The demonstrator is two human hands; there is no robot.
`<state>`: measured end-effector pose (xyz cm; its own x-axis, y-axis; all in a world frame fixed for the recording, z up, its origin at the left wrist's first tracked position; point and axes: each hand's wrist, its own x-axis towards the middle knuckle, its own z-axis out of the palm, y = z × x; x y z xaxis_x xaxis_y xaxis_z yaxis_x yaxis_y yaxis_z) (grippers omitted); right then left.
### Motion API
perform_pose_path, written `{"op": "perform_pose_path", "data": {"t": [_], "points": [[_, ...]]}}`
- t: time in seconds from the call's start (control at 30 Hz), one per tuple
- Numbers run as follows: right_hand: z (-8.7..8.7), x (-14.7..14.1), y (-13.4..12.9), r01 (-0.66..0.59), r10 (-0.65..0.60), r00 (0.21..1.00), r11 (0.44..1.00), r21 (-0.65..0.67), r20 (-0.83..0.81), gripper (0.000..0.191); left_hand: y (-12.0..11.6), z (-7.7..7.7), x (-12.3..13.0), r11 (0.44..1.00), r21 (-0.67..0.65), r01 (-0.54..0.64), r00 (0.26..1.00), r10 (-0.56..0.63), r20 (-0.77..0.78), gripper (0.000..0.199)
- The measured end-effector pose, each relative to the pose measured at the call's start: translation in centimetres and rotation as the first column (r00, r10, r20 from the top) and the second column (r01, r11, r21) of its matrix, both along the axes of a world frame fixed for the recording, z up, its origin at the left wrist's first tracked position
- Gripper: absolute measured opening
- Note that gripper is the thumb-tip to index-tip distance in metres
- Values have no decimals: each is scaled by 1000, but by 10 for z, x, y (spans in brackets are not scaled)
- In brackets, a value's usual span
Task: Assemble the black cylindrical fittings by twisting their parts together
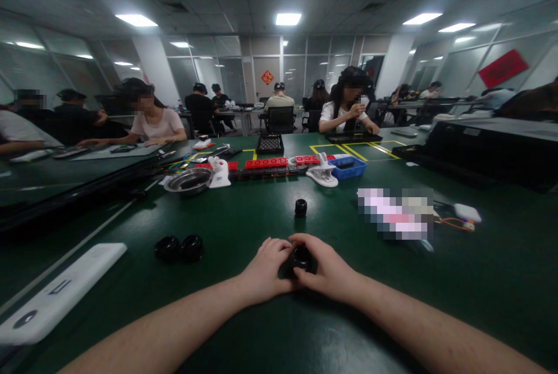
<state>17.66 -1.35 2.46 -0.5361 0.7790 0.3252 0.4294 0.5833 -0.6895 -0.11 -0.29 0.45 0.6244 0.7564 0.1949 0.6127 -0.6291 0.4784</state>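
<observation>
A glossy black round part (301, 259), ring-like at its top, is between my two hands low over the green tabletop. My right hand (325, 263) grips it with the thumb in front and the fingers behind. Around its left side curls my left hand (268, 269), thumb low and fingers reaching over; much of the part is hidden there. Just beyond my hands a smaller black cylindrical part (300, 207) stands upright. To the left, two similar black round parts, one at the far left (167, 248) and one beside it (192, 248), sit side by side.
A long white panel (65, 292) lies at the left. Further back are a metal bowl (188, 180), red strips (267, 163), a white clamp (322, 171) and a blue tray (350, 167). A large black case (492, 147) stands at the right. Several people sit at tables beyond.
</observation>
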Motion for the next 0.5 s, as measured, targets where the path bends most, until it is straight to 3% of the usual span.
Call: {"op": "perform_pose_path", "data": {"t": [0.17,0.37,0.5], "points": [[4,1,-2,-85,85,996,996,5,3,55,0,1,0,1000,-11,6,1000,-6,-3,48],[3,-1,0,45,-44,998,999,-17,47,51,1,-1,-1,1000,0,7,1000,-7,-10,45],[1,-2,1,17,-16,1000,1000,-24,24,43,0,0,-1,1000,1,-3,1000,3,-13,46]]}}
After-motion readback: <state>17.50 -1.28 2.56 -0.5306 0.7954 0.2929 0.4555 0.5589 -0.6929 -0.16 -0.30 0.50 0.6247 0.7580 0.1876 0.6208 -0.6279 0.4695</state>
